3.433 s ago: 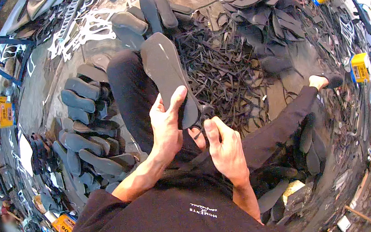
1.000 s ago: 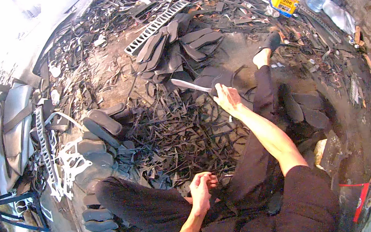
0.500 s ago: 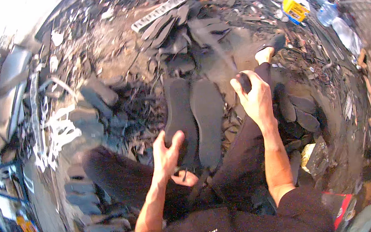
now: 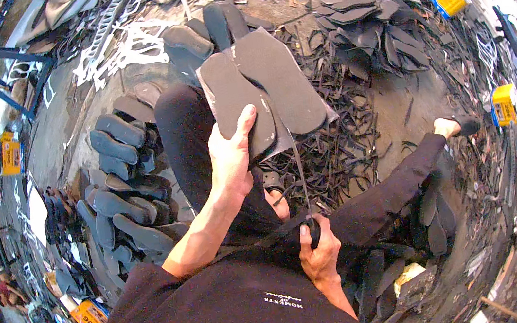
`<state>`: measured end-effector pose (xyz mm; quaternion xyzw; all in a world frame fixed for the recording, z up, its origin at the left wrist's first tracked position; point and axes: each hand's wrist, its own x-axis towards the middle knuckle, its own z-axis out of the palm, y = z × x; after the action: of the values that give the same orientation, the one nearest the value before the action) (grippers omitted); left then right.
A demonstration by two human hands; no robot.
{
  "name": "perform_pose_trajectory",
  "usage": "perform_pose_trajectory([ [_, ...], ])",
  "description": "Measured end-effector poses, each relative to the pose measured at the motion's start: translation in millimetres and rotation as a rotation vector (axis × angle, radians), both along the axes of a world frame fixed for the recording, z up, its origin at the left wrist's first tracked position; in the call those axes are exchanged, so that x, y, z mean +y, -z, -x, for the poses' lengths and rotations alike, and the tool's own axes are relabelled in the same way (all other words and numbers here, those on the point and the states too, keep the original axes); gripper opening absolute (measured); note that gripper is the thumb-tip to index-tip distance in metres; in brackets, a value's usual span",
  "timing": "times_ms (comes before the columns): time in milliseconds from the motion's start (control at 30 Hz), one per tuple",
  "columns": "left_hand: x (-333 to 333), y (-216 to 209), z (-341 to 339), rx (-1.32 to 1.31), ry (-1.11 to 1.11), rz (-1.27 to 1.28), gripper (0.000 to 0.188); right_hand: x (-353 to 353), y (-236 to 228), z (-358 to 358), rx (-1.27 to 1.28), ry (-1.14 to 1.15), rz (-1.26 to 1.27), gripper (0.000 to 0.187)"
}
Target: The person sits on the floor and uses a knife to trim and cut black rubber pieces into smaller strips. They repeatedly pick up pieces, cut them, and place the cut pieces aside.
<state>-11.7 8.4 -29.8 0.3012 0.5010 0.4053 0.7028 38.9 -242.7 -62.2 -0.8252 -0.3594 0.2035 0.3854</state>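
Observation:
My left hand (image 4: 230,159) grips a pair of dark grey shoe soles (image 4: 280,79), its thumb on top near the lower edge. Both soles lie side by side, with a paler sheet edge showing around them. They are held up over my bent left knee (image 4: 183,132). Close to my lap, my right hand (image 4: 321,252) is closed round the black handle of a long thin knife (image 4: 302,182). The narrow blade points away from me, its far end at the lower edge of the soles. Whether the blade is cutting into them I cannot tell.
Dark offcut strips (image 4: 340,130) cover the ground between my legs. Stacked soles (image 4: 125,200) stand to the left; another heap (image 4: 379,29) lies at the far right. White cut-out scraps (image 4: 130,47) are beyond my left knee. A yellow box (image 4: 504,105) sits past my right foot (image 4: 455,126).
My left hand, earlier open above the soles between my legs, now grips a pair held up. The knife hand has come down toward my lap. The view has swung left.

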Motion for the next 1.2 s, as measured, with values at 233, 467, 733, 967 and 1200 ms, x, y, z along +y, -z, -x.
perform_pose_trajectory([
  [233, -14.4, 5.2, 9.7, 0.018, 0.052, -0.019, 0.060, 31.1, 9.7, -9.9, 0.030, -0.042, -0.037, 0.025],
  [467, -22.9, 11.5, 24.8, 0.011, 0.071, -0.034, 0.060, 117.4, -5.8, -35.2, 0.069, -0.272, -0.010, 0.027],
  [733, -19.7, 10.0, 33.2, -0.027, 0.115, 0.012, 0.058, 152.1, 33.6, -33.2, 1.239, 0.122, -0.463, 0.047],
  [967, -23.2, 4.7, 38.2, -0.017, 0.145, 0.029, 0.058, 161.5, 67.8, -51.8, 0.380, -0.320, -0.492, 0.036],
  [1200, -64.8, -33.0, 43.3, -0.055, 0.302, 0.077, 0.051, 262.5, 130.9, -88.6, 1.537, -0.306, -0.487, 0.037],
])
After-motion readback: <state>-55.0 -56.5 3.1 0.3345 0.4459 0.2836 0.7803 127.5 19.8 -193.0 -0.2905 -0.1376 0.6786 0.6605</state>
